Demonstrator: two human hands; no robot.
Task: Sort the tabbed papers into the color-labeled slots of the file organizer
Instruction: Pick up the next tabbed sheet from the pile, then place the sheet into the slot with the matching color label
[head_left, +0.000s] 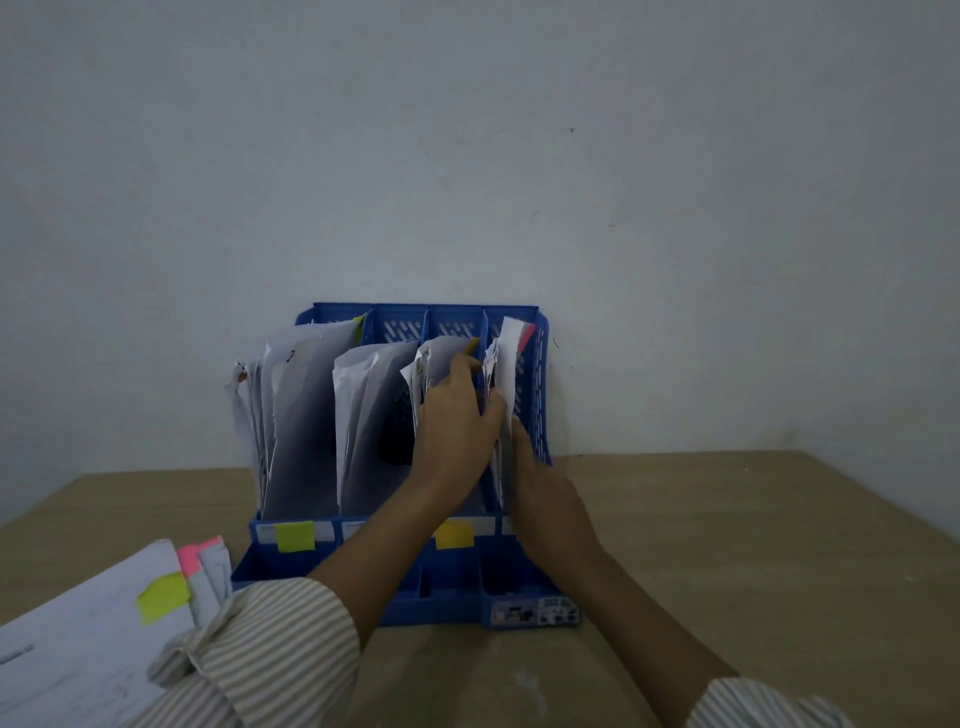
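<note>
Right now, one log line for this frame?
step: filing | left hand: on orange-slot papers | right hand: at pink-tab papers, rightmost slot | organizer: upright | unsorted stack: left

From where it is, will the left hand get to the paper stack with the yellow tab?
Probably yes: the left hand only presses papers in the organizer, and the paper stack lies unobstructed beside its sleeve.
</note>
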